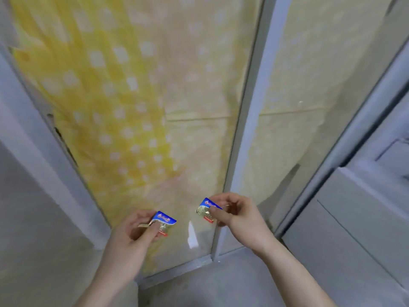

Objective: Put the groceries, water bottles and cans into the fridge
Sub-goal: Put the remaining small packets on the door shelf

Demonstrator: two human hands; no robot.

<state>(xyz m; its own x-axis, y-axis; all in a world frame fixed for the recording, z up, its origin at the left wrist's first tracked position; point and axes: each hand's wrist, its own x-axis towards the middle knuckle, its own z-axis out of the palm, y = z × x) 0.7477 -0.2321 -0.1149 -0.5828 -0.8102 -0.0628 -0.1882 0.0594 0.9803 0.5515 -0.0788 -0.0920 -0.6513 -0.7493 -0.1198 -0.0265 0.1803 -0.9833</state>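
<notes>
My left hand [137,231] pinches a small blue, gold and red foil packet [164,221] between thumb and fingers. My right hand [236,214] pinches a second packet of the same kind [207,210]. Both hands are raised side by side in front of a glass panel, a short gap between the two packets. No water bottle or can is in view.
A glass panel [155,107] with a pale frame stands ahead, a yellow dotted cloth behind it. A vertical frame bar [250,129] divides it from a second pane on the right. A grey cabinet-like surface [354,229] is at the right, a grey wall at the left.
</notes>
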